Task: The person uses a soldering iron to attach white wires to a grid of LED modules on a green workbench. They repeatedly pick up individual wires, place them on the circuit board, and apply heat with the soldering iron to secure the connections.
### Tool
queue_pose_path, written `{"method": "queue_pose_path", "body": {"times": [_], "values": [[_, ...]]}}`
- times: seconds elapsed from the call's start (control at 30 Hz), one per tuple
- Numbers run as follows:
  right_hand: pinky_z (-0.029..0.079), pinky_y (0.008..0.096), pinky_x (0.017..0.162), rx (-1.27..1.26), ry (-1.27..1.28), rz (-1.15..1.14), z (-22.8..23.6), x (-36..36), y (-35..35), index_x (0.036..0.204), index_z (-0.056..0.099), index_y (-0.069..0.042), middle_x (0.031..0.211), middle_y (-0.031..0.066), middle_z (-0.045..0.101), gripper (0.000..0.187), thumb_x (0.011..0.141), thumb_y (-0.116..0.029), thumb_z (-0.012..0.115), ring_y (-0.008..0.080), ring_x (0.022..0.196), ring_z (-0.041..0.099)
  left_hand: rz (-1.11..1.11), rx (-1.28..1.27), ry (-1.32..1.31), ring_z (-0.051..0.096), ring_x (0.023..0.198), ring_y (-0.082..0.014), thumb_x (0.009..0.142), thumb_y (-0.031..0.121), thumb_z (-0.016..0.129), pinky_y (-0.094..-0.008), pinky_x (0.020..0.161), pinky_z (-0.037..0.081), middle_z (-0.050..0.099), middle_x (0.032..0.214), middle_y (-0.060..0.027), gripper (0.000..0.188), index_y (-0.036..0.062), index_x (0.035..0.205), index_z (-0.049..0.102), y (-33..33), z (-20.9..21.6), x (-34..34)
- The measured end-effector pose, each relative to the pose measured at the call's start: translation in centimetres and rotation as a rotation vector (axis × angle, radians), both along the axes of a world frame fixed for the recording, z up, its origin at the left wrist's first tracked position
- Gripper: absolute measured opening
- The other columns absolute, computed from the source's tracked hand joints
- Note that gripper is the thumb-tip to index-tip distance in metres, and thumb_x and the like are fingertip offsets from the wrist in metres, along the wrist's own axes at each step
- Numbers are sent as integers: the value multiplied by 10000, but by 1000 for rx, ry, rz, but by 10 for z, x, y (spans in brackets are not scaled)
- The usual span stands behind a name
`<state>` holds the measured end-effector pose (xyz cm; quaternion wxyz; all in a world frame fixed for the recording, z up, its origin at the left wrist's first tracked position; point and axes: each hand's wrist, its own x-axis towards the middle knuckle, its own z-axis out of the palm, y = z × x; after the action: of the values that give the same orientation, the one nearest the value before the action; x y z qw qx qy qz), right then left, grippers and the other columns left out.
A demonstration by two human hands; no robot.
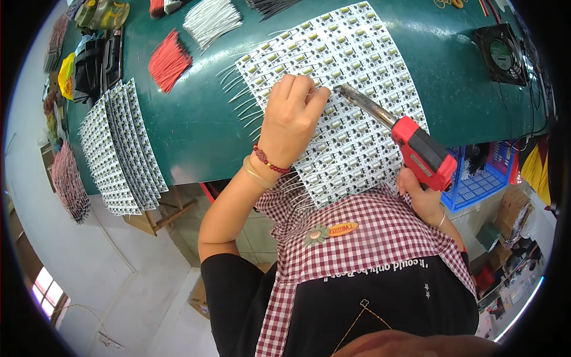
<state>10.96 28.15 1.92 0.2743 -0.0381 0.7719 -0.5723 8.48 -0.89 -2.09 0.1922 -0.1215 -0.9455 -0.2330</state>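
A large white circuit board panel point(380, 65), covered in rows of small components, lies on the green table in front of me. Thin white wires point(241, 98) stick out along its left edge. My left hand point(295, 113) rests over the panel's middle, thumb and fingers pinched together; what they hold is too small and hidden to make out. In my right hand point(417, 193) is a red and black soldering gun point(421, 152), held at the panel's right side. Its metal tip meets the panel just right of my left fingertips.
Bundles of red wires point(169, 59) and white wires point(212, 22) lie at the far left of the table point(196, 119). More circuit board panels point(122, 149) are stacked at the left edge. A black fan point(501, 55) stands far right, above a blue crate point(482, 181) beside the table.
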Motion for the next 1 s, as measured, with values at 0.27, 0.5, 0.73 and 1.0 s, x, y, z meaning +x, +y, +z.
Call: {"method": "queue_pose_path", "body": {"times": [0.27, 0.5, 0.73, 1.0], "values": [[450, 286, 580, 21, 86, 42, 1, 1, -1, 785, 554, -13, 666, 44, 559, 220, 991, -92, 545, 131, 604, 543, 9, -8, 0, 527, 790, -229, 678, -55, 636, -338, 690, 466, 531, 856, -67, 292, 52, 945, 688, 0, 0, 1], [450, 290, 558, -68, 103, 14, -4, -4, 1, 1184, 531, 84, 633, 52, 544, 271, 988, -103, 550, 143, 549, 525, 13, -34, -10, 536, 808, -224, 683, -40, 634, -341, 706, 446, 546, 861, -54, 284, 61, 942, 692, -1, 0, 1], [439, 290, 523, -198, 65, -127, -8, -7, 2, 1307, 461, 79, 613, 55, 515, 397, 984, -128, 564, 126, 495, 474, 63, -102, 26, 562, 843, -207, 672, -33, 630, -359, 739, 419, 593, 871, -27, 311, 88, 947, 712, -4, 8, 1], [418, 270, 473, -383, 67, -309, 5, -32, 10, 1276, 442, 39, 604, 45, 479, 366, 999, -186, 522, 105, 449, 424, 115, 142, 127, 568, 763, -278, 827, -7, 661, -366, 659, 465, 550, 806, -89, 136, 53, 938, 712, -12, 21, -60]]}}
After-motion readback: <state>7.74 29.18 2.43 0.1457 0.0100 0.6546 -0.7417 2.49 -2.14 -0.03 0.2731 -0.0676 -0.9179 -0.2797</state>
